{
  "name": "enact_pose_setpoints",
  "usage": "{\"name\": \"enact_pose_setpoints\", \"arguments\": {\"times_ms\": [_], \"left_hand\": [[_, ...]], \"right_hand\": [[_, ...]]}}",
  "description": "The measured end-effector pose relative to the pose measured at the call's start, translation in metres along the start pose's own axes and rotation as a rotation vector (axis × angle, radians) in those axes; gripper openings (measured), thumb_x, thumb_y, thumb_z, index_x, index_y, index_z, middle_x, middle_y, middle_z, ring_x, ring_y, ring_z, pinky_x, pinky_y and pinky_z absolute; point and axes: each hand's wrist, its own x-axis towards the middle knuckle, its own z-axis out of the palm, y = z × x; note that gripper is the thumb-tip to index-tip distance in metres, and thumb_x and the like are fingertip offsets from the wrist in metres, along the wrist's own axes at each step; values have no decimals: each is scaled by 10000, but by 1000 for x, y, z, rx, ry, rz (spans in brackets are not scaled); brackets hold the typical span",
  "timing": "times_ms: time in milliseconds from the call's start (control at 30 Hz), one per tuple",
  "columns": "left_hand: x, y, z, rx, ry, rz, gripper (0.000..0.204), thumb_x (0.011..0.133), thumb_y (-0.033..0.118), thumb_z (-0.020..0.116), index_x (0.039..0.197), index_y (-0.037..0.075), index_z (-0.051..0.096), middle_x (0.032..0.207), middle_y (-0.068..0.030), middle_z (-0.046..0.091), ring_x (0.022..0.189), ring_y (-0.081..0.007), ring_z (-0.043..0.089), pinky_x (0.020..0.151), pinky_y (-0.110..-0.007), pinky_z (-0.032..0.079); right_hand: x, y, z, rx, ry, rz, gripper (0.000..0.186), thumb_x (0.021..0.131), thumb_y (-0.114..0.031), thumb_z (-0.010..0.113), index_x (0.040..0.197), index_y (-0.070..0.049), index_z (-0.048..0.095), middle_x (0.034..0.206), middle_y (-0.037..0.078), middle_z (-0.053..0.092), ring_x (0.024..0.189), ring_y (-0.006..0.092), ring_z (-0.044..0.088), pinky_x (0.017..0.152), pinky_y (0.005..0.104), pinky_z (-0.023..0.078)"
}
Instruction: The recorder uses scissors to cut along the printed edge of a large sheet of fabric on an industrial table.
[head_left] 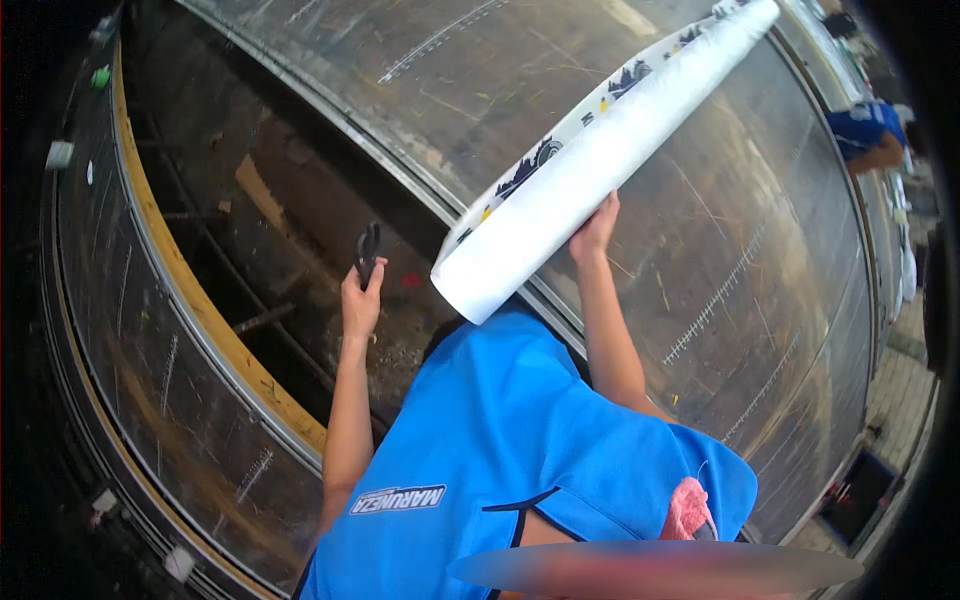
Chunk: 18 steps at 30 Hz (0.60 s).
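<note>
One white roll (590,170) is lying aslant on the tabletop just left of your right fingers, its far end stretching well beyond them and its near end jutting past the table's metal edge. Along its left side, across the roll from those fingers, a printed strip (540,165) is showing dark silhouettes, yellow spots and a few letter-like marks too small to tell. Your right hand (594,235) is touching the roll's right side; its fingers are partly hidden there, so you cannot tell whether they are clamping it. Your left hand (361,305) is holding one dark hand tool (367,252), its fingers closed around the handle and the tool pointing up past their tips.

Two tabletops are flanking the gap below your left fingers: the right tabletop (640,300) is lying under your right hand, the left tabletop (140,330) well left of your left one. White ruled scales are marking both. Nearer you than either hand's fingers, your blue shirt (560,420) is bearing one lettered label (398,500). Far right of your right fingers, one co-worker's blue sleeve (862,130) is showing.
</note>
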Motion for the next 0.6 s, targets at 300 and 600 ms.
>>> {"name": "enact_pose_setpoints", "arguments": {"times_ms": [300, 600], "left_hand": [[74, -10, -41, -71, 178, -299, 243, 976, 231, 638, 1064, 16, 710, 953, -32, 706, 907, -125, 626, 842, -292, 480], [169, -12, -108, 55, 207, -19, 251, 978, 238, 631, 1052, 11, 709, 952, -56, 722, 908, -130, 637, 836, -293, 476]], "right_hand": [[-24, -27, 190, -227, -382, 107, 647, 947, -221, 563, 1513, -49, 302, 1475, 233, 434, 1443, 338, 328, 1135, 457, 321], [35, 87, 229, -1271, -672, -817, 475, 946, -35, 579, 1414, -44, 499, 1430, 229, 498, 1417, 348, 388, 1148, 423, 310]]}}
